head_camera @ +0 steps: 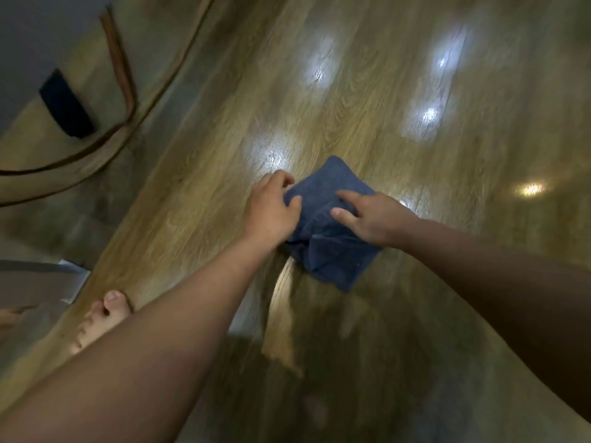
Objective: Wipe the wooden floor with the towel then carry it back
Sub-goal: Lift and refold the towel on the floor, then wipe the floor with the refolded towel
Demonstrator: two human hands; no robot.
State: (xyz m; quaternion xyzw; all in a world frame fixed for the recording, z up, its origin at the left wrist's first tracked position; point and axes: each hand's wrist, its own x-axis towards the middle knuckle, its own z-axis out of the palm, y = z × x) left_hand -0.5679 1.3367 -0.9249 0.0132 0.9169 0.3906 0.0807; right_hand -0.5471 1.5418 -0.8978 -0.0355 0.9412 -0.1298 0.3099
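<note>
A dark blue folded towel (pixel 329 244) lies flat on the glossy wooden floor (pixel 367 91) in the middle of the view. My left hand (pixel 271 209) curls over the towel's left edge, thumb and fingers pinching the cloth. My right hand (pixel 374 215) rests on the towel's right side with the fingers spread and pressing down. Both arms reach in from the bottom of the frame.
My bare foot (pixel 102 318) stands on the floor at the lower left. A brown-trimmed wall base (pixel 118 59) with a black object (pixel 65 103) runs along the upper left. Ceiling lights reflect off the boards beyond the towel.
</note>
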